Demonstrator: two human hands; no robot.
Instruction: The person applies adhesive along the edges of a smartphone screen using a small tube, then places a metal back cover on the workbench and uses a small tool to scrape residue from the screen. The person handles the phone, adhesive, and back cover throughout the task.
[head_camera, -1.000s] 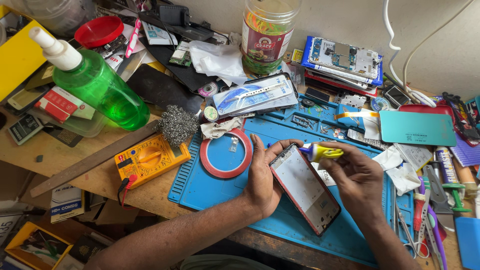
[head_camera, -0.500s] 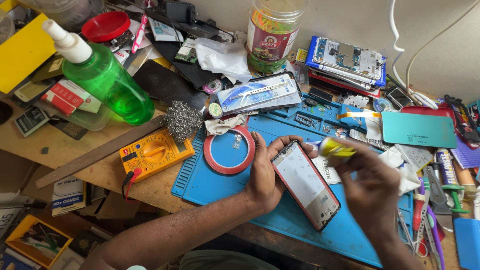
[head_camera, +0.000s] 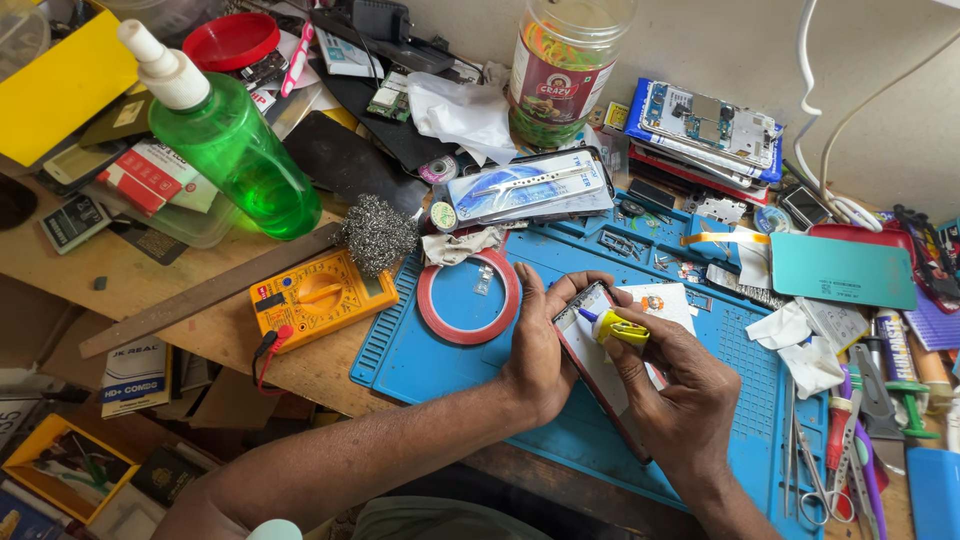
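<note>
My left hand (head_camera: 545, 345) grips the left edge of a red-framed phone (head_camera: 590, 352) lying tilted on the blue work mat (head_camera: 440, 360). My right hand (head_camera: 680, 395) holds a small yellow tube with a blue nozzle (head_camera: 618, 326), its tip touching the phone's upper left edge. My right hand covers much of the phone's lower half. A red tape ring (head_camera: 468, 297) lies on the mat just left of my left hand.
A yellow multimeter (head_camera: 320, 296), steel wool (head_camera: 378, 236) and a green spray bottle (head_camera: 235, 150) sit to the left. A plastic jar (head_camera: 560, 70), stacked phone parts (head_camera: 705, 125) and a teal pad (head_camera: 842, 270) stand behind. Tweezers, scissors and screwdrivers (head_camera: 850, 440) crowd the right.
My right hand brought the yellow tube down from above the phone's right side onto its upper left edge. My left hand kept its hold on the phone.
</note>
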